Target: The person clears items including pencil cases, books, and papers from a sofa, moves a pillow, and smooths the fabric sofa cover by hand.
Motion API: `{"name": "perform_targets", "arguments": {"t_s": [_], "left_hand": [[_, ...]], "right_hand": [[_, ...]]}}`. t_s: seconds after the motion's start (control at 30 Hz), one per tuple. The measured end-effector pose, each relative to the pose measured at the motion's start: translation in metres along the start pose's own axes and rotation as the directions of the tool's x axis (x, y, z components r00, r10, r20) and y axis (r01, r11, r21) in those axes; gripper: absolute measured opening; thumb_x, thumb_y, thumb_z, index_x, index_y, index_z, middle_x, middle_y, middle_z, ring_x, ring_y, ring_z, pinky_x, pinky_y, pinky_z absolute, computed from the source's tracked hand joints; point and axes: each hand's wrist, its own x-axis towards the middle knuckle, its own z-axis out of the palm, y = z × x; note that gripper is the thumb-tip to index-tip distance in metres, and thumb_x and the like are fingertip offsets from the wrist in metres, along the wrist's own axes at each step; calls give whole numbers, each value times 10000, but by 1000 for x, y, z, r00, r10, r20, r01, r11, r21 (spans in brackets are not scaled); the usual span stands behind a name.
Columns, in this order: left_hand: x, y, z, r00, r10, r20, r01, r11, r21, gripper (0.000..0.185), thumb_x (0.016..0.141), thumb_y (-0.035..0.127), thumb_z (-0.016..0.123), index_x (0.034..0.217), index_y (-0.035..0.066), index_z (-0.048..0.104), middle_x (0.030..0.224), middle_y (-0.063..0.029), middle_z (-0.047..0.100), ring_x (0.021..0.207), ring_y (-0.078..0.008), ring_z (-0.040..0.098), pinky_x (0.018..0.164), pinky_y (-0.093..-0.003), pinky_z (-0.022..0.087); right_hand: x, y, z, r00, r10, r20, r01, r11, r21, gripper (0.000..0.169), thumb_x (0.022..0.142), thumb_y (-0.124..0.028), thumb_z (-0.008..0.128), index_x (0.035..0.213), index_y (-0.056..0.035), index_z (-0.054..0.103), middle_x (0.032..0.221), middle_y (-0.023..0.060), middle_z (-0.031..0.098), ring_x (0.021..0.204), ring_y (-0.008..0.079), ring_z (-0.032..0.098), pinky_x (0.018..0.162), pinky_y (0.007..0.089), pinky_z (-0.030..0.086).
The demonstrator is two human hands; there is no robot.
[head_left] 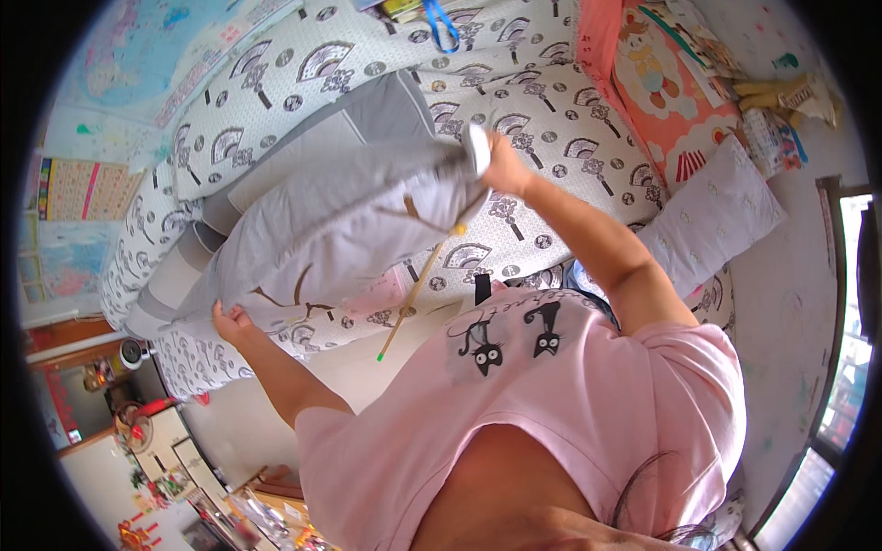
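Observation:
A grey quilt [296, 213] with a white side printed with brown branches is lifted in front of me, above the bed. My right hand [506, 165] grips its bunched white end. At the other end, my left hand [233, 322] pinches the quilt's lower edge. Behind and below the raised cloth lies a bed sheet [510, 220] patterned with fans and tassels. Part of the quilt, with darker grey panels [393, 107], rests on the bed. A thin yellow stick [410, 310] with a green tip shows under the quilt, next to a pink patch of cloth [375, 293].
A pale pillow [713, 210] lies to the right, near a coral cartoon panel [668, 89]. A blue strap [441, 27] is at the bed's far side. Beyond the bed's left end stand a fan [134, 423] and a white round device [132, 352]. A window [851, 275] is at right.

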Motion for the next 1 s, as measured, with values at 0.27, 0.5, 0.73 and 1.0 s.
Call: {"name": "perform_targets", "arguments": {"t_s": [0.27,0.5,0.73,1.0], "left_hand": [[-78,55,172,540,-187,821,609,760,-227,152,824,40,560,892,-63,471,748,-116,541,649,-207,518,631,-320,472],[-208,-46,346,552,-434,712,742,645,-182,151,823,17,529,927,-73,466,872,-178,525,798,-262,526,705,-397,487],[-335,-72,492,487,-452,747,781,608,-142,213,754,53,648,869,-27,487,787,-199,550,685,-263,545,577,-353,487],[-379,-105,597,622,-170,764,640,673,-371,222,758,-19,649,932,73,546,920,-37,595,802,-166,564,718,-331,460]], "right_hand": [[8,-133,-171,703,-277,-655,343,939,-28,253,705,-61,752,937,-37,655,844,17,644,765,115,578,687,273,486],[-5,-150,-305,409,-272,-871,310,939,-148,228,739,-51,704,958,-9,655,834,62,654,705,164,616,624,300,504],[3,-142,-464,229,-496,-838,227,864,-449,495,706,-210,805,1100,27,622,1078,89,648,970,177,591,859,290,457],[47,-31,-575,440,-299,-847,-864,117,-490,674,868,-543,503,1211,36,517,1184,201,588,1086,349,566,915,400,442]]}}
